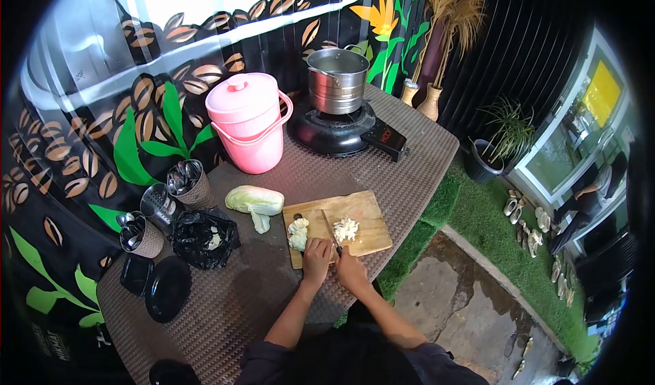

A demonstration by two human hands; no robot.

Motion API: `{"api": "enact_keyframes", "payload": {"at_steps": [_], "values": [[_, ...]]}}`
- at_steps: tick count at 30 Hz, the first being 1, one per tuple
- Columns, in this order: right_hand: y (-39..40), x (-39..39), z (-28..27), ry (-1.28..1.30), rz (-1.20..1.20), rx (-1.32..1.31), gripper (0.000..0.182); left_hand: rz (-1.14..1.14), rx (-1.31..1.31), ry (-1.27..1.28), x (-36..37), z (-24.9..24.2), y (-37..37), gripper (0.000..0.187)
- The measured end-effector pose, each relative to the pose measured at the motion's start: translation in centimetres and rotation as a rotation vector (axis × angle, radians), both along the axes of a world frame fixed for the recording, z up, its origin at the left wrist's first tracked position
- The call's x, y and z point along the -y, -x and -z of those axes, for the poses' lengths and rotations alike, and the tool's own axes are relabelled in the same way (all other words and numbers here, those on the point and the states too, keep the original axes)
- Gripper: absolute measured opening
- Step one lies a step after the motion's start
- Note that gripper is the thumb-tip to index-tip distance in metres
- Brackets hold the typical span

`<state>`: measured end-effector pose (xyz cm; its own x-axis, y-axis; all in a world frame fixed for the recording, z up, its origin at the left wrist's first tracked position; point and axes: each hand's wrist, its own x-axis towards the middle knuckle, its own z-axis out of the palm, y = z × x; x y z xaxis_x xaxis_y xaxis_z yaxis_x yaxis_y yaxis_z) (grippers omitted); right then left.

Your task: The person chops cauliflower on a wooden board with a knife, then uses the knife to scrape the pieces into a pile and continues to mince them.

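Apparently for chopping, the pale vegetable [298, 233] is steadied by the left hand [317, 257], the knife [330, 228] gripped by the right hand [351, 270]; controlled strokes are needed.

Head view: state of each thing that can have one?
Right hand: closed on knife
Knife: held, blade over board
Left hand: down beside blade
Chopped vegetable: loose heap
Cabbage: one leaf hanging loose
Bucket: lid on
Stove: lit or not, cannot tell
Pot: uncovered, on stove
Bag: open, crumpled

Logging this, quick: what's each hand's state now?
Left hand: over the board; whether it holds anything can't be told.
Right hand: closed, holding the knife.
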<state>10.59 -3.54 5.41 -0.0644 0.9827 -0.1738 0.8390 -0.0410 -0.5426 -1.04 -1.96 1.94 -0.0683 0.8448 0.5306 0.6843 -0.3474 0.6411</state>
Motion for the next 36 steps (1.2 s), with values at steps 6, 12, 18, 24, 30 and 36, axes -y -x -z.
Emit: {"api": "enact_keyframes", "payload": {"at_steps": [6, 12, 18, 24, 30, 36], "values": [[-0.7, -1.4, -1.2, 0.065, -0.010, -0.021, 0.032, 0.009, 0.060, -0.008, -0.2, 0.6, 0.0, 0.012], [0.7, -0.4, -0.3, 0.045, 0.002, 0.033, 0.035, 0.003, 0.054, -0.025, -0.2, 0.7, 0.1, 0.015], [-0.5, -2.9, -0.6, 0.020, -0.050, 0.019, 0.036, -0.024, 0.053, -0.052, -0.2, 0.6, 0.1, 0.017], [0.1, -0.5, 0.0, -0.010, -0.018, 0.042, 0.038, -0.020, 0.090, -0.051, 0.0, 1.0, 0.1, 0.016], [-0.5, -2.3, -0.3, -0.018, -0.031, 0.013, 0.033, -0.021, 0.095, -0.041, -0.2, 1.0, 0.1, 0.016], [0.4, -0.4, -0.2, -0.006, -0.017, 0.066, 0.036, -0.021, 0.087, -0.037, 0.1, 0.8, 0.1, 0.016]]}}
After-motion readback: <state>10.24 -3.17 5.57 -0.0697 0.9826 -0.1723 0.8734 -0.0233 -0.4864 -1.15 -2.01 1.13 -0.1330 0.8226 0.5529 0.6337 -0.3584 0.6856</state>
